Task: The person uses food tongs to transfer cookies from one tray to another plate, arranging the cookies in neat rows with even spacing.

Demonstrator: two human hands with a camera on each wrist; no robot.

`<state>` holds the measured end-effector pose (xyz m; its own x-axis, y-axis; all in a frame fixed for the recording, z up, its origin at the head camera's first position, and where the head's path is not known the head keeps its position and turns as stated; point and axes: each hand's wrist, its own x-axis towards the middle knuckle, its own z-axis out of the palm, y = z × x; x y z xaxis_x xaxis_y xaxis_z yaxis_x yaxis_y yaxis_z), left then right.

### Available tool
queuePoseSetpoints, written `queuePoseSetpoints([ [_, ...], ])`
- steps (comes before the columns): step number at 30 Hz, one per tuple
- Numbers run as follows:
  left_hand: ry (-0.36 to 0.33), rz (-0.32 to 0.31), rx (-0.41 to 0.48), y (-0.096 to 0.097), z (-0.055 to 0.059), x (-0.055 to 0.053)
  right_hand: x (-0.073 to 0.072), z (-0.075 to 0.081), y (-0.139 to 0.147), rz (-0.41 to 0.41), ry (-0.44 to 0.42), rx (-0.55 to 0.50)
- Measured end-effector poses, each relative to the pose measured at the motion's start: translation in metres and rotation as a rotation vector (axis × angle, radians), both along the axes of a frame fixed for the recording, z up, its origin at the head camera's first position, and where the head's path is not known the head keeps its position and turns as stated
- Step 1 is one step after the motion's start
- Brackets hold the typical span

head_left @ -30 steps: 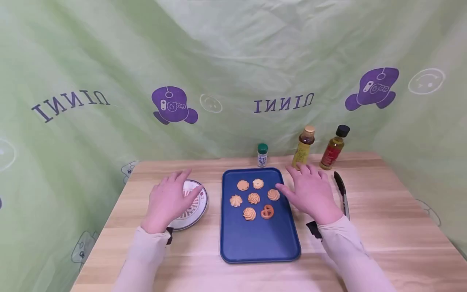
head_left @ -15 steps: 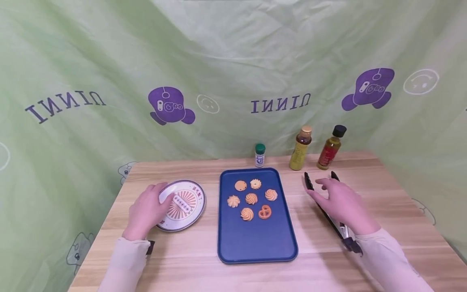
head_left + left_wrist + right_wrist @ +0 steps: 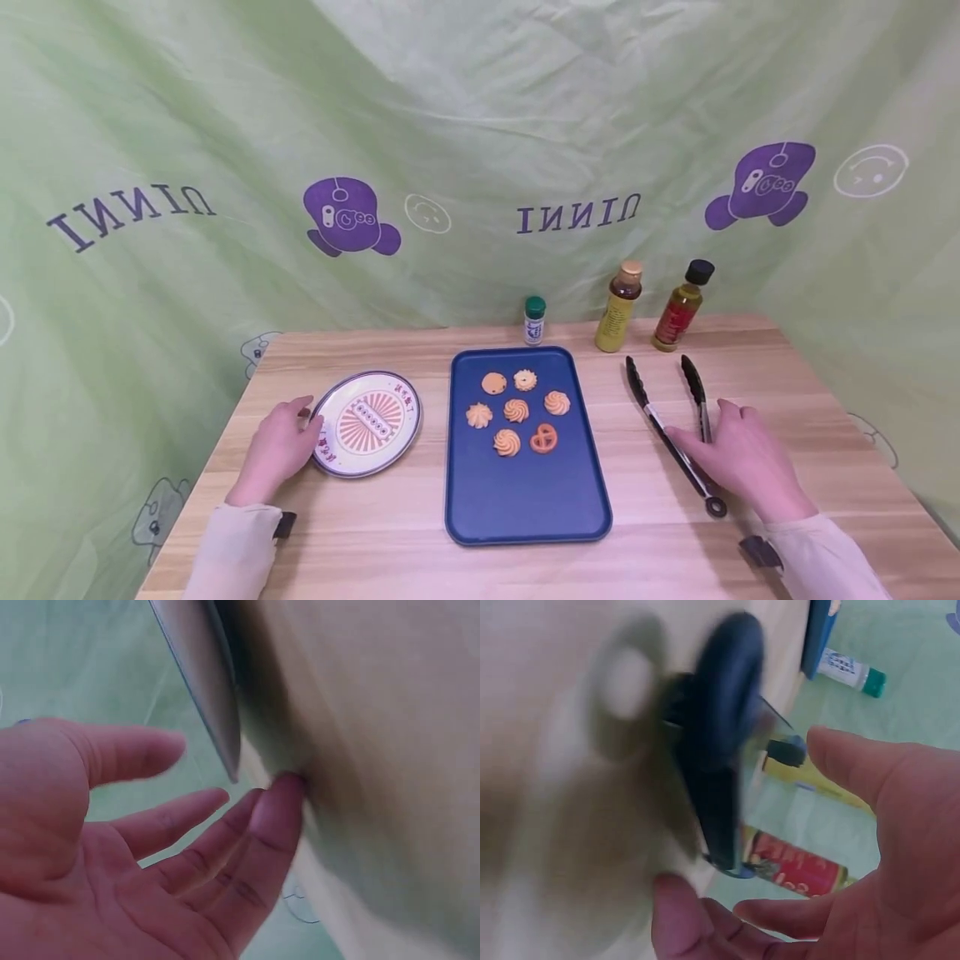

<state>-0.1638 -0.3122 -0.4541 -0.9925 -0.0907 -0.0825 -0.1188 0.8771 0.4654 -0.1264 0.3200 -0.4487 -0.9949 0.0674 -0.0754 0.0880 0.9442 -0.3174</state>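
My left hand (image 3: 277,446) is at the left rim of a round white plate (image 3: 367,425) with a red pattern. In the left wrist view, thumb and fingers lie apart on either side of the plate's edge (image 3: 202,682), with gaps visible. My right hand (image 3: 753,462) is at the handle end of black-tipped metal tongs (image 3: 663,429), which lie spread on the table. From the right wrist, the tongs' dark end (image 3: 724,697) appears between my spread thumb and fingers, not gripped. Part of the tongs' right arm is hidden behind the hand.
Between the hands lies a blue tray (image 3: 525,504) with several cookies (image 3: 516,410) and a pretzel (image 3: 544,439). Behind it stand a green-capped shaker (image 3: 534,325), a yellow-labelled bottle (image 3: 615,321) and a red-labelled bottle (image 3: 677,317). A green curtain (image 3: 465,275) hangs behind the table.
From over the plate, my left hand has moved left to its rim. My right hand has gone from the tray's right side to the tongs' near end. Plate and tongs stay put.
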Motion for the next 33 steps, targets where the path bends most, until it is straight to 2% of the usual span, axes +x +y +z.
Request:
queuePoseSetpoints([
  [7,-0.061,0.021,0.151,-0.010,-0.003,0.002,0.006,-0.006,-0.004,0.003,-0.035,-0.052],
  [16,-0.129,0.050,0.309,-0.012,-0.003,0.003,0.004,-0.010,-0.013,-0.031,-0.029,-0.060],
  [27,-0.154,0.070,0.324,-0.012,-0.004,0.004,0.003,-0.012,-0.015,-0.071,-0.078,-0.028],
  [33,-0.158,0.071,0.325,-0.011,-0.004,0.002,0.000,-0.013,-0.014,-0.069,-0.055,-0.013],
])
